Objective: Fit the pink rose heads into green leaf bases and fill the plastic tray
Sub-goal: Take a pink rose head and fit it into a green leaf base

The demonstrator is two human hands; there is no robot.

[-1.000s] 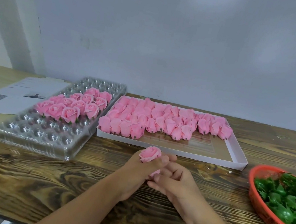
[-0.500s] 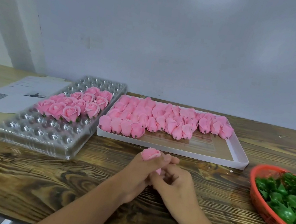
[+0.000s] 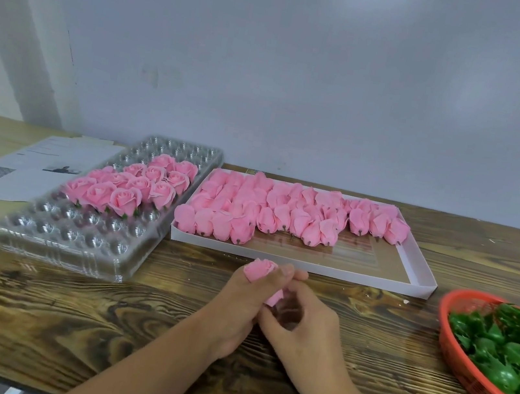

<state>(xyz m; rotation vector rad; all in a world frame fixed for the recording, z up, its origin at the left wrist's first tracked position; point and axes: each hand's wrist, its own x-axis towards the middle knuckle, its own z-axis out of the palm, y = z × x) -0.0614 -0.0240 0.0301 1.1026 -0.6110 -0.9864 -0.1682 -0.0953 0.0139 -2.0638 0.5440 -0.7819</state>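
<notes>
Perhaps rose head [image 3: 260,269] in left hand [image 3: 244,300].

No text, label or number can be read anywhere. The sheet of paper [image 3: 23,169] at the left carries printed lines and a square code, all too blurred to read.
</notes>
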